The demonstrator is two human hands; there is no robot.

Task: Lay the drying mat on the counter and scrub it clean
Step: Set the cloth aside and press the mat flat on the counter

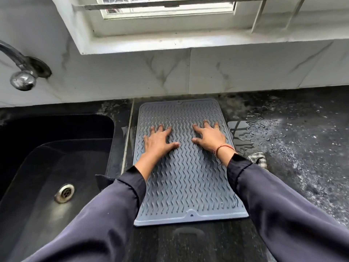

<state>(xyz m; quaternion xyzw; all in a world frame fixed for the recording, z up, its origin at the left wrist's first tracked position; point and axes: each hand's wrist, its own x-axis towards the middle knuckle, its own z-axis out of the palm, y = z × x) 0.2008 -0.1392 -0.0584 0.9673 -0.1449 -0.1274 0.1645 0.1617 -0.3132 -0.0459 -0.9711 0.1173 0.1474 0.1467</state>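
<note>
A grey drying mat (186, 178) with wavy raised ridges lies flat on the dark stone worktop (302, 167), its long sides running away from the person toward the marble-patterned wall (207, 72). Both hands rest palm down on the far half of the mat, side by side and a little apart. The left hand (158, 141) has its fingers spread straight and pressed on the ridges, gripping nothing; the right hand (209, 138) lies the same way, fingers splayed and flat, with a thin orange bracelet (223, 148) at the wrist. Dark sleeves (117, 205) cover both forearms. Left of the mat is a black sink (47, 157) with a metal drain (64, 193), and a chrome tap (22, 72) comes out of the wall above it. Right of the mat the worktop is wet, with a puddle (251, 129) just beside the mat's edge and a checked cloth (257, 159) near the right wrist. A window sill (188, 42) runs above the wall.
</note>
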